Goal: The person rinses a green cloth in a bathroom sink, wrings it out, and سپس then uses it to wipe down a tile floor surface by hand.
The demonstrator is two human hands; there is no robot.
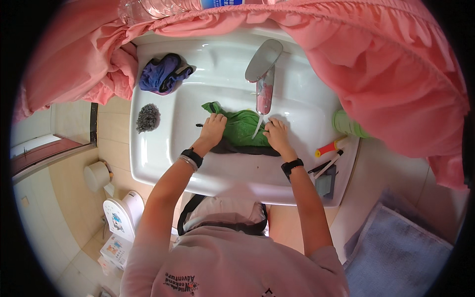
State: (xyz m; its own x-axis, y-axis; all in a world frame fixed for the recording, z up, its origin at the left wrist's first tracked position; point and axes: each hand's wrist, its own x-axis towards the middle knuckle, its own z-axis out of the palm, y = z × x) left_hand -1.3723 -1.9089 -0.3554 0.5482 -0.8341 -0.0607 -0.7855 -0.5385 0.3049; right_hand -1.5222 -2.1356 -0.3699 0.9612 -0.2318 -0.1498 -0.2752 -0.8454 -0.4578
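Observation:
A wet green cloth (242,127) with a dark border is spread in the basin of the white sink (200,174). My left hand (213,128) is closed on its left part, fingers curled over the fabric. At its right edge, the fingers of my right hand (278,132) are closed on the cloth. Between the two hands, a stream of water (258,127) falls onto the cloth from the silver tap (264,94). The cloth's dark border lies along its near side.
On the sink's left ledge sit a crumpled purple-blue cloth (161,74) and a grey scouring pad (148,118). Toothbrush-like sticks (329,163) and a red-yellow tube (326,149) lie at the right rim. Pink curtain fabric (376,74) hangs around the far side; a green container (349,123) stands right.

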